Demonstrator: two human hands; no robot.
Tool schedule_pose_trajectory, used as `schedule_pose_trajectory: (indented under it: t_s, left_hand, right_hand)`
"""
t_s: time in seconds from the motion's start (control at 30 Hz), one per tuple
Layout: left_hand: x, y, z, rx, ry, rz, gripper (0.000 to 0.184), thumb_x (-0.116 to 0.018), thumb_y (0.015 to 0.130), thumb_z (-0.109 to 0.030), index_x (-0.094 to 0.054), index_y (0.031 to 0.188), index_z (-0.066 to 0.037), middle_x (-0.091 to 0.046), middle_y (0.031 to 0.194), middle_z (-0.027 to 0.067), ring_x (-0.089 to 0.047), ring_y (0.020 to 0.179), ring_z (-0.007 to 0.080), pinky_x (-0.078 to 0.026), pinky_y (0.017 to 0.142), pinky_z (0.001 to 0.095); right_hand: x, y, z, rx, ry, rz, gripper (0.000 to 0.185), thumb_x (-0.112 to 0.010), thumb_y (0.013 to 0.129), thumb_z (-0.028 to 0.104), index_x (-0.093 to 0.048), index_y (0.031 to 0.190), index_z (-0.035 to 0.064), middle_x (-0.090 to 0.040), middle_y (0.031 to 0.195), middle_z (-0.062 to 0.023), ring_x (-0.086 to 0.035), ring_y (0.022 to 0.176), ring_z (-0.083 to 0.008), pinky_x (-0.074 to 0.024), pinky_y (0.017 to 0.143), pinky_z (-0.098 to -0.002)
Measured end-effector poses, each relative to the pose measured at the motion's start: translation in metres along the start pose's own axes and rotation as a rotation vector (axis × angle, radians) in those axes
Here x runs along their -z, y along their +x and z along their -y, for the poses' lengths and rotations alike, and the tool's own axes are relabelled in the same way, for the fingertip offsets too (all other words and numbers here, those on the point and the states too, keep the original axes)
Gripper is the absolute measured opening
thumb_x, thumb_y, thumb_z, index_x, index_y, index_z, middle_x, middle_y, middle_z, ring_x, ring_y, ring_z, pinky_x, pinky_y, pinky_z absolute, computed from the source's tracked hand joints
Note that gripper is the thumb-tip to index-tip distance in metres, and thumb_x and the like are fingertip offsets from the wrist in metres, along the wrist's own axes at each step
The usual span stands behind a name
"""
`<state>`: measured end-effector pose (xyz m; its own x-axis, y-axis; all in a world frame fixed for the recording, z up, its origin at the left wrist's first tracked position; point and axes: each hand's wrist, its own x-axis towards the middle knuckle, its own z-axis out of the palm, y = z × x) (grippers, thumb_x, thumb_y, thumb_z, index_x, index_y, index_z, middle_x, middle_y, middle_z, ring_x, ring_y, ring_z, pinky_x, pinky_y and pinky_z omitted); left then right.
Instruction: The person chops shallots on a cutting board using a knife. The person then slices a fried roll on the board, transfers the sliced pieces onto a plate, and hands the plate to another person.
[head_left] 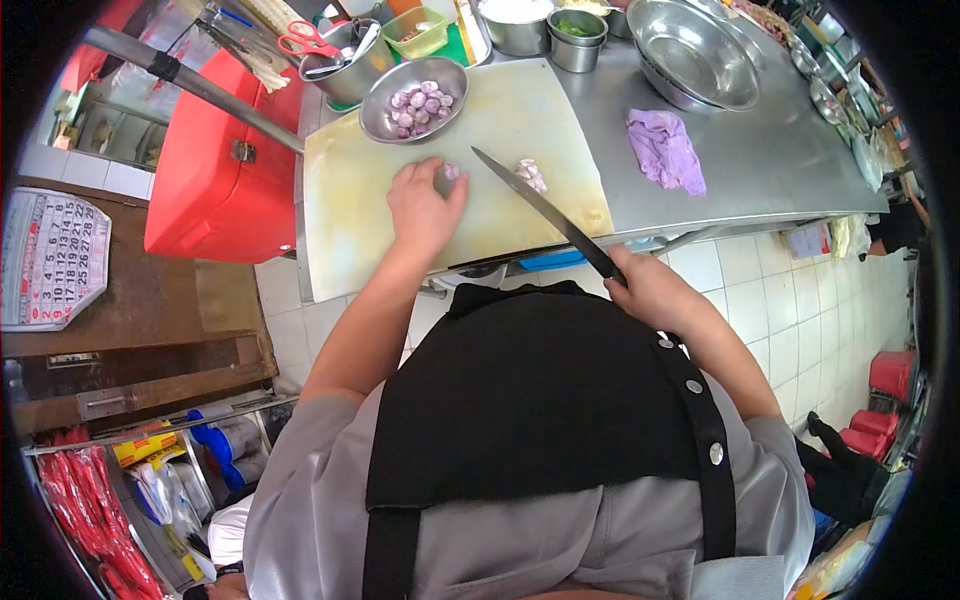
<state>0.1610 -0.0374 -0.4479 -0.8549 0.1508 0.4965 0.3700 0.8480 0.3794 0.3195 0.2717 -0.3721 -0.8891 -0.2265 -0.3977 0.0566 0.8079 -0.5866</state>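
Note:
My right hand (655, 290) is closed around the handle of a long kitchen knife (540, 205). Its blade points up and left across the front edge of the cutting board (350, 215). On the board, my left hand (425, 205) has thumb and fingers curled around a small purple shallot (452, 172), part of which shows at the fingertips. Right of the blade lies a small pile of cut shallot pieces (530, 175). Just beyond my left hand, a metal bowl (375, 112) tilts slightly, with several peeled shallots (420, 108) inside.
A purple cloth (665, 150) lies on the steel table (770, 165), near large stacked metal bowls (690, 50). Metal pots (578, 50) stand at the back. A container with red-handled scissors (307, 40) is at the back left. Left of the board sits a red cooler box (215, 170).

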Motion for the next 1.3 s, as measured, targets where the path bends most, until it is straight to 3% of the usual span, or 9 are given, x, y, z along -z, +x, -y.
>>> schedule_pose_trajectory:
  t_s: [0.37, 0.47, 0.57, 0.67, 0.77, 1.07, 1.3]
  left_hand:
    - [-0.003, -0.004, -0.028, -0.050, -0.212, 0.170, 0.022, -0.078, 0.083, -0.016, -0.072, 0.103, -0.008, -0.068, 0.093, 0.0113, -0.065, 0.096, 0.0337, -0.052, 0.086, 0.0460]
    - [-0.007, -0.004, -0.023, -0.019, -0.352, 0.052, 0.022, -0.077, 0.083, -0.015, -0.072, 0.103, -0.007, -0.069, 0.094, 0.0114, -0.065, 0.096, 0.0331, -0.053, 0.087, 0.0458]
    - [-0.011, 0.002, -0.007, -0.264, -0.308, 0.157, 0.021, -0.075, 0.084, -0.013, -0.072, 0.104, -0.007, -0.070, 0.095, 0.0115, -0.066, 0.096, 0.0330, -0.053, 0.088, 0.0453]
    - [-0.005, -0.003, -0.023, -0.143, -0.386, 0.267, 0.019, -0.072, 0.084, -0.010, -0.071, 0.103, -0.007, -0.070, 0.096, 0.0123, -0.065, 0.095, 0.0346, -0.053, 0.087, 0.0462]
    - [-0.007, -0.007, -0.033, -0.152, -0.373, 0.232, 0.019, -0.072, 0.085, -0.009, -0.070, 0.103, -0.005, -0.069, 0.096, 0.0129, -0.066, 0.094, 0.0318, -0.054, 0.085, 0.0422]
    - [-0.010, -0.004, -0.030, -0.274, -0.416, 0.175, 0.015, -0.071, 0.083, -0.006, -0.069, 0.097, -0.006, -0.070, 0.093, 0.0104, -0.065, 0.091, 0.0340, -0.053, 0.083, 0.0455]
    - [-0.011, -0.003, -0.030, -0.279, -0.444, 0.164, 0.013, -0.073, 0.081, -0.005, -0.068, 0.094, -0.005, -0.071, 0.091, 0.0092, -0.065, 0.090, 0.0327, -0.053, 0.081, 0.0448]
  right_hand:
    - [-0.008, 0.001, -0.012, 0.026, -0.017, -0.015, 0.024, -0.063, 0.096, 0.017, -0.052, 0.108, -0.0012, -0.068, 0.090, -0.0290, -0.065, 0.092, -0.0498, -0.0509, 0.082, -0.0553]
    - [-0.007, 0.000, -0.010, 0.013, -0.011, -0.034, 0.025, -0.063, 0.096, 0.017, -0.053, 0.110, -0.0016, -0.068, 0.091, -0.0291, -0.066, 0.092, -0.0499, -0.0510, 0.082, -0.0555]
    - [-0.007, 0.001, -0.011, 0.019, -0.007, -0.055, 0.025, -0.063, 0.096, 0.017, -0.054, 0.110, -0.0018, -0.068, 0.092, -0.0289, -0.066, 0.092, -0.0496, -0.0511, 0.082, -0.0557]
    - [-0.010, 0.005, -0.014, 0.038, 0.007, -0.070, 0.023, -0.064, 0.097, 0.017, -0.054, 0.108, -0.0017, -0.066, 0.088, -0.0265, -0.065, 0.087, -0.0480, -0.0495, 0.077, -0.0536]
    - [-0.006, 0.005, -0.006, 0.018, -0.039, -0.055, 0.023, -0.062, 0.098, 0.017, -0.053, 0.110, -0.0012, -0.067, 0.089, -0.0264, -0.065, 0.088, -0.0483, -0.0501, 0.078, -0.0539]
    - [0.016, -0.014, 0.006, 0.099, -0.335, -0.104, 0.021, -0.059, 0.098, 0.015, -0.051, 0.111, 0.0007, -0.070, 0.093, -0.0237, -0.068, 0.091, -0.0453, -0.0524, 0.081, -0.0550]
    - [-0.002, 0.016, 0.002, 0.036, -0.283, -0.045, 0.018, -0.059, 0.098, 0.015, -0.054, 0.109, 0.0030, -0.070, 0.094, -0.0256, -0.067, 0.092, -0.0462, -0.0524, 0.082, -0.0560]
